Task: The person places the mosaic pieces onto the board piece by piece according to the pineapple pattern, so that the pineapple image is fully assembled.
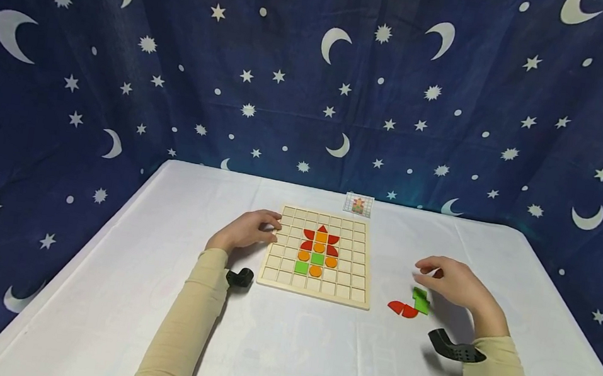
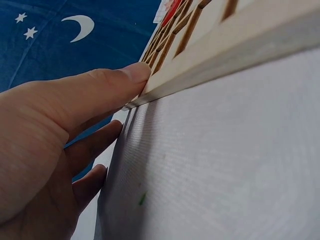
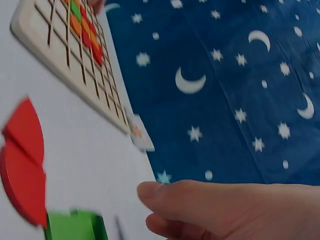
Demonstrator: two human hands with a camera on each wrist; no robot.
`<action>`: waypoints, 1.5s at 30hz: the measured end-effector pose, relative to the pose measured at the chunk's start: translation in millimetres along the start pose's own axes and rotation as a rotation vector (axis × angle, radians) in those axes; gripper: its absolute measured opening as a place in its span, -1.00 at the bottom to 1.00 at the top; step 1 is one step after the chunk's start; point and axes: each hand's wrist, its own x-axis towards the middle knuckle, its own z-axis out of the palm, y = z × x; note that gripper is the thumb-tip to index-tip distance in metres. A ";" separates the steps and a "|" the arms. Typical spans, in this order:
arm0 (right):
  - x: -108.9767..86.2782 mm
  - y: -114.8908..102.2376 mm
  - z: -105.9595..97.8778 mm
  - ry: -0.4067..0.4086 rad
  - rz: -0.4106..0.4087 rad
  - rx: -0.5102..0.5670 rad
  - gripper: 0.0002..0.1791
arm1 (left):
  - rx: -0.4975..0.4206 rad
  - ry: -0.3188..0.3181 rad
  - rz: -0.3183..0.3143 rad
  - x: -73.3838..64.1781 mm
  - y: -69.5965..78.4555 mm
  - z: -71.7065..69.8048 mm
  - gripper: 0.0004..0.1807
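My left hand is at the left edge of a wooden grid board, its thumb touching the rim and the other fingers loosely extended beside it. On the board lie a red triangle, an orange square, several red quarter-circle pieces, several orange discs and green squares. To the board's right, my right hand hovers with relaxed fingers, thumb and index apart, nothing visible between them. Just below it lie overlapping green squares and two red quarter-circle pieces.
A small pattern card lies behind the board at the table's back edge. The table has a white cloth. A dark blue curtain with moons and stars hangs behind and at both sides. Each wrist wears a black camera mount.
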 end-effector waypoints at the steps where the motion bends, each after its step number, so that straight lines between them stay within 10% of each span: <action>1: -1.8 4.4 -0.8 -0.007 0.005 0.005 -0.55 | -0.003 0.001 0.000 -0.4 -0.3 0.2 -0.64; 15: -13.7 29.5 -1.3 -0.171 0.037 0.077 -0.56 | -0.004 0.007 0.027 -1.0 -3.2 2.0 -0.64; 35: -1.5 20.7 15.2 -0.113 -0.131 0.060 -0.80 | 0.003 0.000 0.035 -2.0 -0.9 1.3 -0.66; 45: 5.4 13.7 22.4 -0.095 -0.140 0.062 -0.61 | 0.015 -0.003 0.034 -1.2 -0.6 -1.8 -0.64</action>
